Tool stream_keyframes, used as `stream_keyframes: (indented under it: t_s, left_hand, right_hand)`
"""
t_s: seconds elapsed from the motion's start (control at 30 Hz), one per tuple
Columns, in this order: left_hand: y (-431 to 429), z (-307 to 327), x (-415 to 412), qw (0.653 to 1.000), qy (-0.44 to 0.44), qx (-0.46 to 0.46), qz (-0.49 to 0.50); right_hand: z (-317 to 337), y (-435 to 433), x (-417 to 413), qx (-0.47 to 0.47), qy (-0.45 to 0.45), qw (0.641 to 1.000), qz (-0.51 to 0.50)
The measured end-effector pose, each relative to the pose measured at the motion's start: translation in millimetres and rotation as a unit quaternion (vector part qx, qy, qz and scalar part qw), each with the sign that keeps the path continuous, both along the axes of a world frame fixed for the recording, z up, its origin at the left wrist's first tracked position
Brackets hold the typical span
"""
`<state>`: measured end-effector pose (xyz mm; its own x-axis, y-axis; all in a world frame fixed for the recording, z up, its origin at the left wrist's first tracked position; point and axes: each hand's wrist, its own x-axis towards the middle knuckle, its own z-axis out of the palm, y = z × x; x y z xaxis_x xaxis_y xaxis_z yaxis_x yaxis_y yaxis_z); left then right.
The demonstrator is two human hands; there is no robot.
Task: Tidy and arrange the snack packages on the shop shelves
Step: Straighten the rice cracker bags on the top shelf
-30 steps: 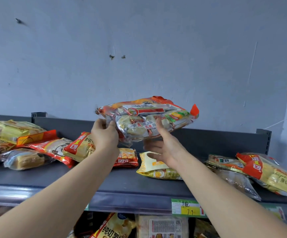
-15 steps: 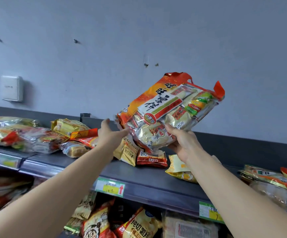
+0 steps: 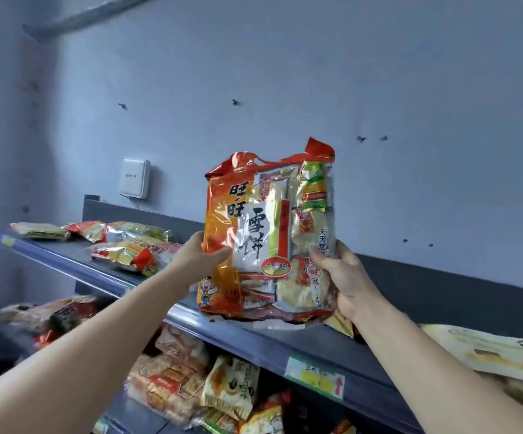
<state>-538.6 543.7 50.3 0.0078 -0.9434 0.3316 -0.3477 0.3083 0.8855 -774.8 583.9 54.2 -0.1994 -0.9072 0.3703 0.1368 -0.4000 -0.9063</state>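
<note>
Rice-cracker bag (image 3: 266,233) raised upright; left hand (image 3: 198,261), right hand (image 3: 346,278) grip its sides.

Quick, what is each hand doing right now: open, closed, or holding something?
The left hand grips the left edge of the rice cracker bag.
The right hand grips the same bag's right edge, lower down.
</note>
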Motion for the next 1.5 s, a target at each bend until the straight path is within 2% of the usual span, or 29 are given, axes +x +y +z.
stream_keyframes:
  t_s: [0.17,0.27,0.4,0.57,0.8,1.1,1.23,1.5]
  left_hand:
    - [-37.0,-8.5,95.5,0.994,0.050,0.035,0.086]
    - [-59.2,-11.0,157.9,0.989,0.096,0.082,0.078]
    - [-79.0,-9.7,222.1,0.980,0.162,0.090,0.072]
    - [-106.8,-17.7,299.0,0.969,0.204,0.101,0.097]
    - [-151.1,-20.1,367.1,0.966,0.216,0.082,0.119]
    - [-235.9,-13.2,429.6,0.936,0.284,0.047,0.201]
    - [-275.5,-9.1,457.0,0.918,0.286,0.015,0.273]
    - [-336.4,-15.3,534.0,0.879,0.243,-0.026,0.408]
  right_hand:
    - [-3.9,-49.9,87.9,-0.008,0.006,0.997,0.073]
    - [-4.8,-84.4,136.9,-0.007,-0.012,0.995,0.101]
    - [-2.7,-124.9,194.9,-0.007,-0.017,0.990,0.138]
    - [-4.6,-177.1,268.0,-0.022,0.011,0.992,0.128]
    - [-4.5,-248.5,346.2,-0.024,0.027,0.994,0.106]
    - [8.9,-372.7,421.4,-0.031,0.089,0.989,0.113]
    - [16.4,-420.4,456.3,-0.040,0.159,0.982,0.094]
    - [15.6,-483.5,531.8,-0.037,0.197,0.973,0.114]
